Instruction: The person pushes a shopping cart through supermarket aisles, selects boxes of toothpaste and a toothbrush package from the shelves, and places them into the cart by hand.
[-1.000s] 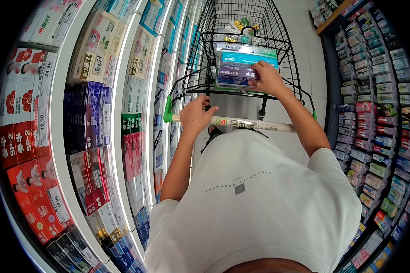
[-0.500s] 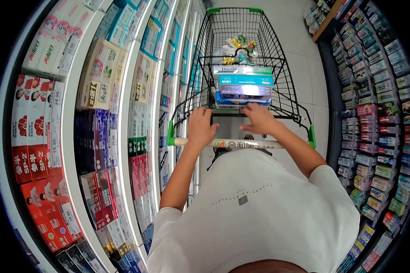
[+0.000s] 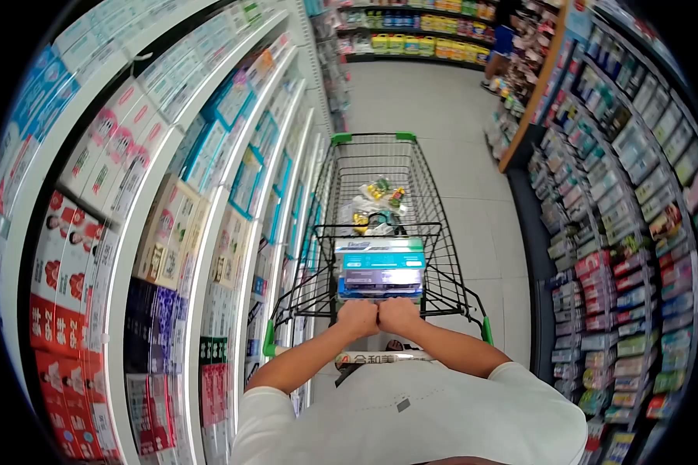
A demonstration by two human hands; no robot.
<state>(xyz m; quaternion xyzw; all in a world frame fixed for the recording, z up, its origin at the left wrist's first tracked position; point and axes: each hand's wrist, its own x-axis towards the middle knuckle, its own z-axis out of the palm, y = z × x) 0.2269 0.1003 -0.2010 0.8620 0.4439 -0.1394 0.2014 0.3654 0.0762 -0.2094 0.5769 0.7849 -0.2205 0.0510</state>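
My left hand (image 3: 357, 318) and my right hand (image 3: 399, 314) are side by side, almost touching, closed over the near rim of the black wire shopping cart (image 3: 437, 256). Their fingertips are hidden. Just beyond them, inside the cart, lies a stack of flat boxes: a white and green one (image 3: 380, 245), a bright blue one (image 3: 381, 260), a purple one (image 3: 380, 277) and a darker blue one below. Farther forward sits a clear bag with yellow and green items (image 3: 380, 199). The cart's pale handle bar (image 3: 384, 357) runs beneath my forearms, untouched by my hands.
Shelves of boxed goods (image 3: 163, 232) line the left side. Hanging packets (image 3: 605, 263) fill the rack at right, beside a wooden post (image 3: 529, 108). The tiled aisle (image 3: 473, 163) leads to shelves of yellow packages (image 3: 411, 44). A person (image 3: 502, 43) stands at the far right.
My right hand has left the boxes, and both hands have come together at the cart's near rim. The view has tilted up, showing more aisle and the far shelves.
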